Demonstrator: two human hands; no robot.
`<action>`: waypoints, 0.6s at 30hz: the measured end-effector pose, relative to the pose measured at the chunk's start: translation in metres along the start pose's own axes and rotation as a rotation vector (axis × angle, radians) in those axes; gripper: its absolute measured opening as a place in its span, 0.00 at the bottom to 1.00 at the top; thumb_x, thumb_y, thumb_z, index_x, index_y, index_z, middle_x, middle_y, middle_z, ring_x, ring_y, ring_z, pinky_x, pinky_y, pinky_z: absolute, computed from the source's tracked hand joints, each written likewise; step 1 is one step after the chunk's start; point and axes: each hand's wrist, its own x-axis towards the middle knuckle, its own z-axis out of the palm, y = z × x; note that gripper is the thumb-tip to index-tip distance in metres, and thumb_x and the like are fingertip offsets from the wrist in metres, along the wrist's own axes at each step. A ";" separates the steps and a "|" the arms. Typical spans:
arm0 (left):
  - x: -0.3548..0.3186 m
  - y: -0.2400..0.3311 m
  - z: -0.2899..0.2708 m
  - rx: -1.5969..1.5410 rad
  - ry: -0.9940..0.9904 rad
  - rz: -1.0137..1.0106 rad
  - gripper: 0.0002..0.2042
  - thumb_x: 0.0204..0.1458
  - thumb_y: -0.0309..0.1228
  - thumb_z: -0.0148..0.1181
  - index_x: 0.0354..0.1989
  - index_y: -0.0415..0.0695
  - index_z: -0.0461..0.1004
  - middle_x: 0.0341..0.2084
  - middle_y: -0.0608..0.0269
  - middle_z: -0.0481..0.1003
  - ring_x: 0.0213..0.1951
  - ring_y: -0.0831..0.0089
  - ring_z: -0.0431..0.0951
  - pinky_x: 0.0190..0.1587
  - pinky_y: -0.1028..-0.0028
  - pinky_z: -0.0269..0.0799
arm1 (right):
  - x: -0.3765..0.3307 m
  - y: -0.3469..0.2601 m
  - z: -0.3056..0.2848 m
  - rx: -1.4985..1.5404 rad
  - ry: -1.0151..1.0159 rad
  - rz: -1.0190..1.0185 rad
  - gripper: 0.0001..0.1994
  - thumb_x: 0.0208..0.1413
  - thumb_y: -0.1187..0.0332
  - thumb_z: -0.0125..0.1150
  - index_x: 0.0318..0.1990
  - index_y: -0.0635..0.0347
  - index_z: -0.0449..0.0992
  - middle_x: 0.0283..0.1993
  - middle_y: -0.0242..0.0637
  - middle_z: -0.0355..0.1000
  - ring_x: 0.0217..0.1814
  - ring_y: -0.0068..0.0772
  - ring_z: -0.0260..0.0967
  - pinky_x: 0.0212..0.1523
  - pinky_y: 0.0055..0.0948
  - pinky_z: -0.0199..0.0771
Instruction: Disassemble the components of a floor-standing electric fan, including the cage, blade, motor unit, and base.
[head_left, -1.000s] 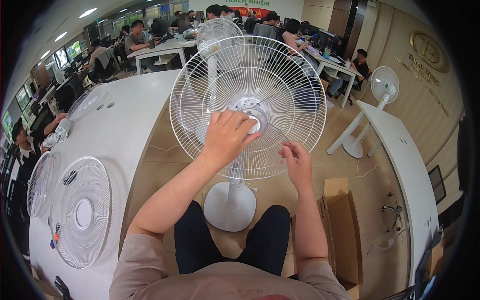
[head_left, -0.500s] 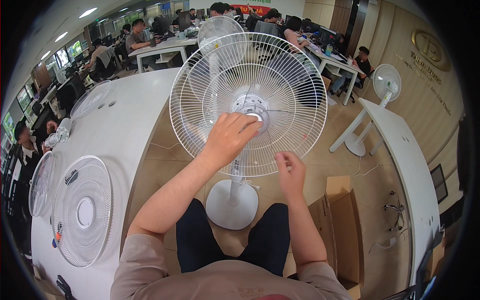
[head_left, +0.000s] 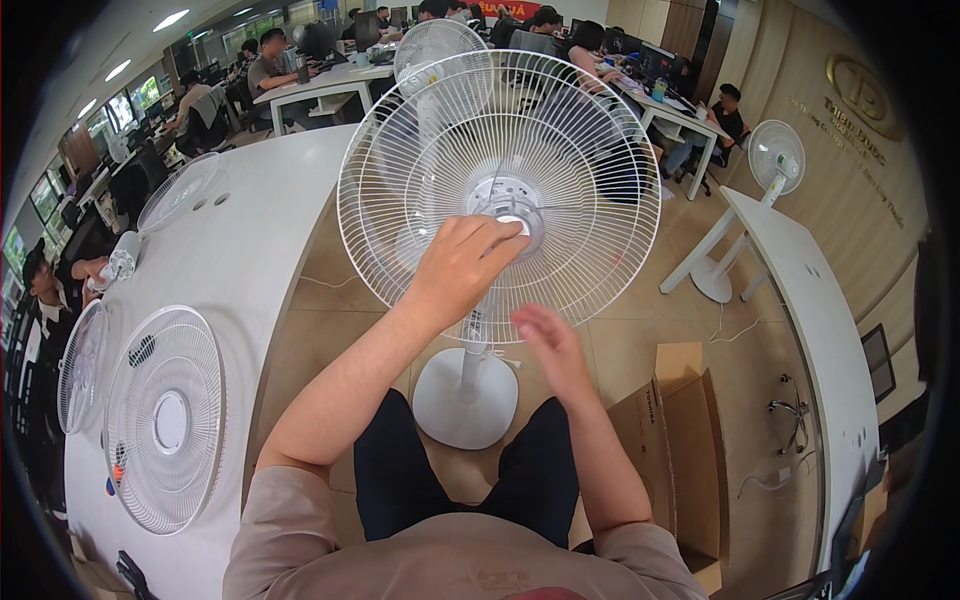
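A white stand fan stands upright in front of me, its round wire grille facing me. Clear blades seem to sit inside it, though their outline is faint. My left hand reaches into the grille, fingers closed around the white centre knob at the hub. Slightly blurred, my right hand hovers at the grille's lower rim, fingers loosely stretched toward the left, nothing visible in them. Below, the pole runs down to a white base between my knees.
A white table on the left carries a loose wire grille and other fan parts. An opened cardboard box is on the floor at my right, before another white table. More fans stand beyond; a person is at the left table.
My right hand has moved left and slightly up along the lower rim, its fingers loosening. My left hand stays on the knob. The view has shifted slightly.
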 end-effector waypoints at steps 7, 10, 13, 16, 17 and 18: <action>0.002 0.002 0.003 -0.029 0.010 -0.013 0.17 0.45 0.24 0.72 0.47 0.47 0.81 0.45 0.69 0.80 0.44 0.68 0.80 0.46 0.67 0.71 | 0.006 -0.029 -0.020 -0.069 0.550 -0.488 0.11 0.67 0.78 0.57 0.55 0.64 0.73 0.70 0.49 0.66 0.75 0.41 0.63 0.71 0.38 0.66; 0.002 0.004 0.003 -0.036 0.012 -0.015 0.17 0.46 0.24 0.70 0.47 0.46 0.81 0.46 0.68 0.80 0.45 0.68 0.80 0.47 0.67 0.71 | 0.001 -0.019 -0.015 -0.176 0.474 -0.450 0.08 0.67 0.79 0.57 0.51 0.65 0.74 0.69 0.49 0.68 0.72 0.40 0.66 0.70 0.38 0.68; 0.004 0.005 0.001 -0.032 0.002 -0.009 0.16 0.46 0.24 0.69 0.47 0.46 0.81 0.47 0.68 0.80 0.46 0.67 0.80 0.47 0.66 0.71 | -0.003 -0.013 -0.009 -0.190 0.459 -0.441 0.07 0.64 0.79 0.59 0.47 0.65 0.76 0.65 0.48 0.71 0.68 0.41 0.69 0.67 0.39 0.70; 0.004 0.004 -0.002 -0.036 -0.014 0.002 0.17 0.47 0.23 0.69 0.47 0.47 0.81 0.48 0.67 0.80 0.47 0.66 0.80 0.48 0.66 0.71 | -0.005 -0.023 -0.001 -0.474 0.516 -0.556 0.06 0.61 0.79 0.62 0.45 0.65 0.78 0.60 0.47 0.75 0.64 0.44 0.72 0.64 0.39 0.71; 0.004 0.004 -0.003 -0.039 -0.021 0.003 0.17 0.47 0.23 0.68 0.48 0.47 0.81 0.48 0.67 0.80 0.47 0.66 0.80 0.48 0.66 0.71 | -0.004 -0.025 0.002 -0.471 0.516 -0.554 0.06 0.61 0.79 0.62 0.45 0.65 0.78 0.60 0.47 0.75 0.64 0.44 0.72 0.64 0.39 0.71; 0.004 0.004 -0.003 -0.039 -0.023 0.005 0.17 0.47 0.23 0.68 0.48 0.47 0.81 0.48 0.67 0.80 0.47 0.66 0.80 0.48 0.66 0.71 | -0.002 -0.027 0.005 -0.472 0.475 -0.569 0.07 0.60 0.79 0.63 0.45 0.65 0.78 0.58 0.47 0.75 0.63 0.46 0.73 0.63 0.39 0.71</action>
